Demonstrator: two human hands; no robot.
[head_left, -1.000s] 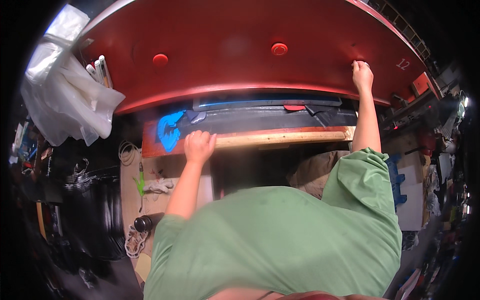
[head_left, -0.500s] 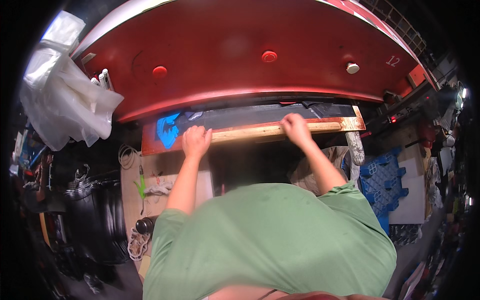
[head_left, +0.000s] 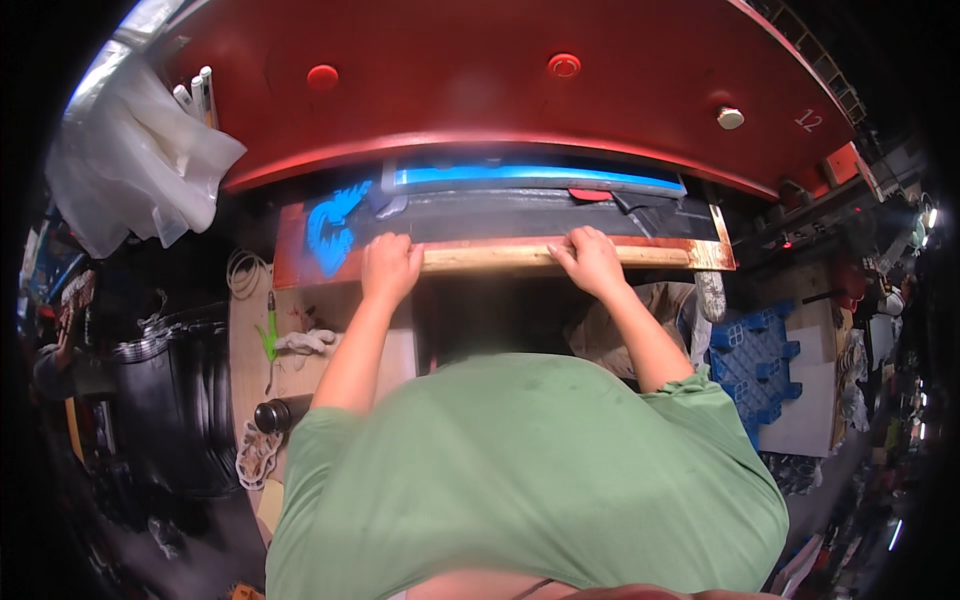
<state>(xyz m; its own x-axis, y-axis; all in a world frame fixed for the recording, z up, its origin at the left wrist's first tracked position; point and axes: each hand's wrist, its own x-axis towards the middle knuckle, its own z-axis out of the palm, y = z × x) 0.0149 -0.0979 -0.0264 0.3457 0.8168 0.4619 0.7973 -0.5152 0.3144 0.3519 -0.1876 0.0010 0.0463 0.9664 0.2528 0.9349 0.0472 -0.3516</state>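
A wooden-framed printing screen [head_left: 500,257] lies under a big red curved machine cover [head_left: 480,90]. My left hand [head_left: 390,268] rests on the near wooden bar of the frame, close to a blue ink smear [head_left: 330,228]. My right hand [head_left: 592,258] grips the same bar further right. Behind the bar lies dark mesh with a blue-edged squeegee strip [head_left: 540,178]. My green shirt fills the lower middle of the view.
White plastic sheeting [head_left: 130,170] hangs at the upper left. A wooden side board [head_left: 260,360] holds a green tool, a rag and a dark bottle. Blue plastic crates [head_left: 760,360] and white boards stand at the right. A black bin [head_left: 170,410] stands at the left.
My right hand came down from the red cover's right edge to the wooden bar and now grips it. My left hand stayed on the bar.
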